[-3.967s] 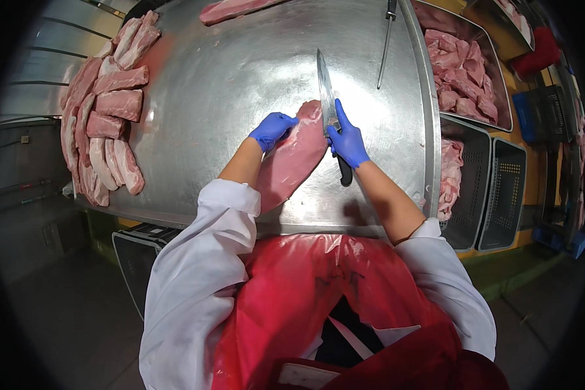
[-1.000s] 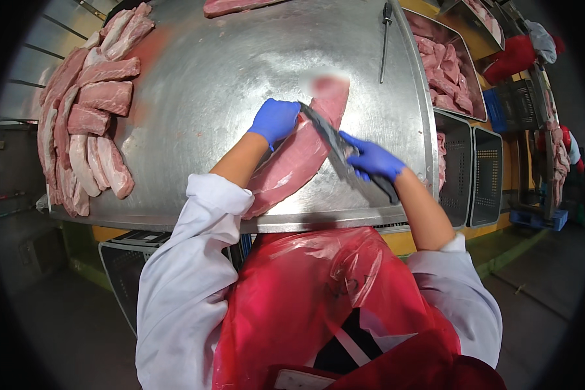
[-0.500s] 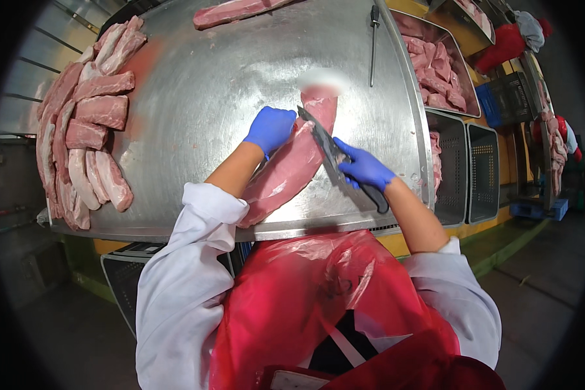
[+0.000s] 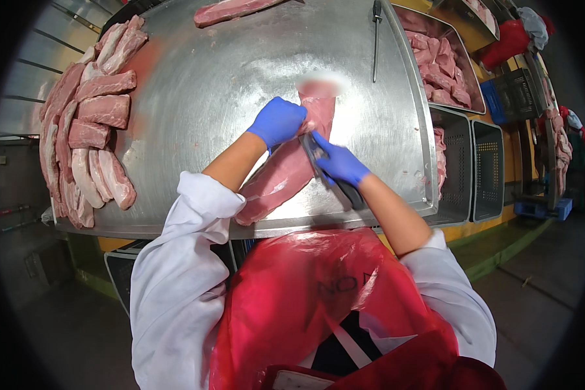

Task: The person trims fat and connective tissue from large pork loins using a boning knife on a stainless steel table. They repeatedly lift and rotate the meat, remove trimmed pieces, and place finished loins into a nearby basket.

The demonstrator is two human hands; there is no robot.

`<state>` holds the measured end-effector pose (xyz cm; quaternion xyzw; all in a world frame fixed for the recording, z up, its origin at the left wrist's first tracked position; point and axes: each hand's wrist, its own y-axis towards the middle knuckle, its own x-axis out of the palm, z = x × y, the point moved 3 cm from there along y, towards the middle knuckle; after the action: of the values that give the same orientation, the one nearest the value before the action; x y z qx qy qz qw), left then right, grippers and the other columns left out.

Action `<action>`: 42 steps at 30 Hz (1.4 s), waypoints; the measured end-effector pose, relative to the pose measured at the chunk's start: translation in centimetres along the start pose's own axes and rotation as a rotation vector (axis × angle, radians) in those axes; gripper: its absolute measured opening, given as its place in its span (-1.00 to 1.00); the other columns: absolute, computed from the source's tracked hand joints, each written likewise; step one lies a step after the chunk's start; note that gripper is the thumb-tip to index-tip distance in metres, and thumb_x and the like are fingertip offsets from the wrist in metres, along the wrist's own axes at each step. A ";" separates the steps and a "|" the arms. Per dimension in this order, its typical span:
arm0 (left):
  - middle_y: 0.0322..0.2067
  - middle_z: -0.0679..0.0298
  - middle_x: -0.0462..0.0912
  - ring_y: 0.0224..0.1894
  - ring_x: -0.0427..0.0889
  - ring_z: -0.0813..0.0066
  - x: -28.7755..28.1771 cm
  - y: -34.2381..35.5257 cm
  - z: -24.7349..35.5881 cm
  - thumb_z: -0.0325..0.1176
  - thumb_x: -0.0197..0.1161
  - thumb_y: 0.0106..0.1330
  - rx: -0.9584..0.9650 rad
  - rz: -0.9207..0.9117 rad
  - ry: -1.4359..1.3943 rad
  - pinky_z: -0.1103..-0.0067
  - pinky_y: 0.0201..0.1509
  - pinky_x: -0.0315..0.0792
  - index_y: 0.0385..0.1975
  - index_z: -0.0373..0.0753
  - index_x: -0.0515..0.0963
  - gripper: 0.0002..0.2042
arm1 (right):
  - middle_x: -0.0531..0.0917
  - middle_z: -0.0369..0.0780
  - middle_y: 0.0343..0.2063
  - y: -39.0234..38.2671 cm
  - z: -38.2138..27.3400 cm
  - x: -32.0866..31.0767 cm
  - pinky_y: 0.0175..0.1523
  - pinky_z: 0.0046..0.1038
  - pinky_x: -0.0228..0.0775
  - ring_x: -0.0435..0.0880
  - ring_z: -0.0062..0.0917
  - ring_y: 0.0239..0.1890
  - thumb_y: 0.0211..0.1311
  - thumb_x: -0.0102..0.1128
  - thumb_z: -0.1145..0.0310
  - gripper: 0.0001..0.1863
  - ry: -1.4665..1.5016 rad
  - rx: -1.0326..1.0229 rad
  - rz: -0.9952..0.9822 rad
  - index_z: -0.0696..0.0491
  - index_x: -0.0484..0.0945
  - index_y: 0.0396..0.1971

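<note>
A long pink loin of meat (image 4: 280, 184) lies slantwise on the steel table in front of me, its far end blurred. My left hand (image 4: 279, 121), in a blue glove, is closed on the loin's upper left edge; the bit between its fingertips is mostly hidden. My right hand (image 4: 342, 162), gloved alike, is wrapped round the dark handle of a knife (image 4: 311, 151). The blade lies over the middle of the loin, its tip close to my left fingers. I cannot tell how deep the edge sits in the meat.
Cut meat strips (image 4: 88, 134) are heaped along the table's left side. Another loin (image 4: 234, 11) lies at the far edge. A sharpening steel (image 4: 375, 42) rests far right, beside a metal tub (image 4: 481, 97) of meat pieces. Grey crates (image 4: 487, 170) stand right of the table; people in red are beyond.
My right hand has drawn the knife left and slightly away from me, so its blade lies nearer the loin's middle. My left hand has shifted a little right and farther from me.
</note>
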<state>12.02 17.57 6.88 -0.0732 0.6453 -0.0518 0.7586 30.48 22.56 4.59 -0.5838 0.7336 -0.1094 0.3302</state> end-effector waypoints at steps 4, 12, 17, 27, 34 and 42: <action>-0.46 0.12 0.69 -0.37 0.70 0.12 -1.1 -0.8 -0.9 -0.31 0.23 0.17 -0.008 0.068 0.047 0.28 -0.24 0.52 -0.43 -0.15 0.62 -0.90 | 0.63 -0.11 -0.56 4.3 0.0 1.7 -0.45 -0.37 0.52 0.62 -0.46 -0.64 0.33 -0.06 0.37 -0.26 0.040 -0.084 -0.001 -0.06 -0.01 0.51; -0.45 0.23 0.68 -0.30 0.68 0.19 -5.5 -5.2 -1.2 -0.36 0.24 0.15 -0.071 0.238 -0.002 0.33 -0.16 0.42 -0.43 -0.10 0.57 -0.97 | 0.62 -0.13 -0.55 -0.3 -1.2 5.7 -0.42 -0.44 0.52 0.59 -0.48 -0.67 0.28 -0.04 0.42 -0.22 0.151 -0.004 -0.243 -0.13 -0.01 0.52; -0.46 0.26 0.68 -0.33 0.66 0.15 -9.0 -10.4 -2.6 -0.39 0.25 0.14 -0.162 0.447 -0.010 0.32 -0.23 0.43 -0.45 -0.13 0.55 -0.97 | 0.63 -0.13 -0.57 -3.9 -2.0 6.6 -0.41 -0.43 0.53 0.60 -0.50 -0.66 0.31 -0.04 0.41 -0.20 -0.102 -0.113 -0.425 -0.12 -0.08 0.53; -0.21 0.04 0.69 -0.22 0.69 0.17 -18.1 -28.1 1.1 -0.50 0.16 0.31 -0.271 0.970 0.123 0.44 -0.12 0.51 0.07 -0.31 0.54 -0.68 | 0.62 -0.15 -0.49 -0.2 -7.1 16.9 -0.51 -0.41 0.51 0.52 -0.49 -0.72 0.33 -0.11 0.42 -0.27 -0.067 -0.212 -0.712 -0.09 0.00 0.51; -0.11 0.19 0.61 -0.06 0.59 0.44 -16.1 -57.0 14.5 -0.45 0.16 0.35 -1.122 1.305 -0.015 0.60 0.04 0.45 0.00 -0.44 0.50 -0.72 | 0.66 -0.13 -0.32 -1.7 -0.6 10.8 -0.42 -0.50 0.50 0.61 -0.61 -0.54 0.32 0.11 0.43 -0.16 -0.014 -0.246 -0.705 -0.17 -0.08 0.53; -0.21 -0.01 0.60 -0.11 0.59 -0.05 5.4 -68.6 28.4 -0.29 0.27 0.26 -2.015 0.050 0.040 0.28 0.00 0.45 -0.16 -0.34 0.51 -0.73 | 0.69 -0.11 -0.45 6.1 5.2 4.4 -0.29 -0.39 0.54 0.63 -0.50 -0.54 0.24 0.19 0.43 -0.15 -0.083 -0.538 -0.121 -0.15 0.03 0.51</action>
<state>41.98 -49.62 18.31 -0.6661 0.4021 0.5325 0.3331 28.49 21.50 -4.26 -0.6974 0.6858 0.0936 0.1859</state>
